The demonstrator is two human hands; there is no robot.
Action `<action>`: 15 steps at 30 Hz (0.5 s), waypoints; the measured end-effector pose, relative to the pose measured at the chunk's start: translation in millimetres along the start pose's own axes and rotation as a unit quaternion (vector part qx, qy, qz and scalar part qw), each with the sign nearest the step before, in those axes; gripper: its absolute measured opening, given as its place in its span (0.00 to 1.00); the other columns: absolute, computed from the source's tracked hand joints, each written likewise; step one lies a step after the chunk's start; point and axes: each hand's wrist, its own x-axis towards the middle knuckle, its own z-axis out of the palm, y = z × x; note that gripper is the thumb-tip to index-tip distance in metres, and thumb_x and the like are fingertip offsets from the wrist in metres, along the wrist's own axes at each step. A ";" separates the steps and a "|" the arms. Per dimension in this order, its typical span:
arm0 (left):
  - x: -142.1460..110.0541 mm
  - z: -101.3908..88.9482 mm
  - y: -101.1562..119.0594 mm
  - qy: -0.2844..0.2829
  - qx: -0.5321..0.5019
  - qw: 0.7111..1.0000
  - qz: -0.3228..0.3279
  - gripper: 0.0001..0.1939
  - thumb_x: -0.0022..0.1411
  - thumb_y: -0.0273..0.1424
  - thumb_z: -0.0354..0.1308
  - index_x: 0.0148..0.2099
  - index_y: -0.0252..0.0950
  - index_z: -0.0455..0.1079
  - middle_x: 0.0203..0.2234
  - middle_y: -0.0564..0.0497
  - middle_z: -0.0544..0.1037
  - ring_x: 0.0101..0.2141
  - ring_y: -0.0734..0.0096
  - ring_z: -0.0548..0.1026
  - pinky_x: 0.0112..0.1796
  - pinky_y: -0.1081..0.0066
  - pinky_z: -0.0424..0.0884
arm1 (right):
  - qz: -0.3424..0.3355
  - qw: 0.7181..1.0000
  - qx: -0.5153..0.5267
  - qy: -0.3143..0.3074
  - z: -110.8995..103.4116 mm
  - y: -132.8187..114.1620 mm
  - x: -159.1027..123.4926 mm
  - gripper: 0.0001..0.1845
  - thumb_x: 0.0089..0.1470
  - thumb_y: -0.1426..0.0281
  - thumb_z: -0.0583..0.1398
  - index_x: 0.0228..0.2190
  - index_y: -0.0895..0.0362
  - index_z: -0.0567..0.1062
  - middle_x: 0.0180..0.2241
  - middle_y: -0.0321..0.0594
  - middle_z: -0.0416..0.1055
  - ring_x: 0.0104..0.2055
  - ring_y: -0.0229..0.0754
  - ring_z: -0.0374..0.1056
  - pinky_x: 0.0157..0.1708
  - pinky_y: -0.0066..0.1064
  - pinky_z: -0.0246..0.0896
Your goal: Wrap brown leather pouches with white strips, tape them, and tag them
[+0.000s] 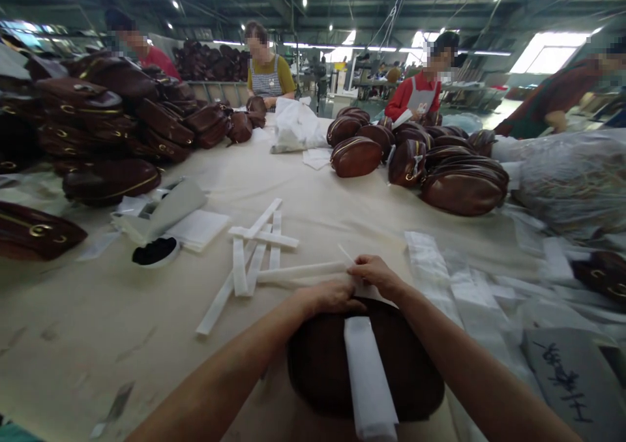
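Observation:
A dark brown leather bag (317, 364) lies flat in front of me, with a folded white paper strip (369, 377) down its middle. At the bag's far edge, my left hand (335, 296) has its fingers curled; what they hold, if anything, is hidden. Close beside it, my right hand (375, 274) pinches a thin white paper strip (346, 254) between thumb and fingers. Some white material shows below the right fingers, over the bag's edge. Left of the hands, several loose white strips (264, 236) cross one another on the pale table (161, 324).
Brown bags are heaped at the left (98, 116) and stand in a group at the far right (464, 181). A roll of black material (154, 251) and white sheets (200, 229) lie left. Clear plastic (577, 175) bulges at the right. Several people are around the table.

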 end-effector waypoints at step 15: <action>2.6 -8.3 22.9 0.006 0.033 0.999 -0.022 0.17 0.58 0.43 0.53 0.35 0.34 0.73 0.30 0.46 0.78 0.33 0.63 0.74 0.31 0.72 0.66 | -0.108 0.986 0.114 0.051 -11.8 9.7 -45.6 0.13 0.37 0.63 0.61 0.26 0.58 0.68 0.23 0.32 0.69 0.26 0.36 0.64 0.30 0.28 0.60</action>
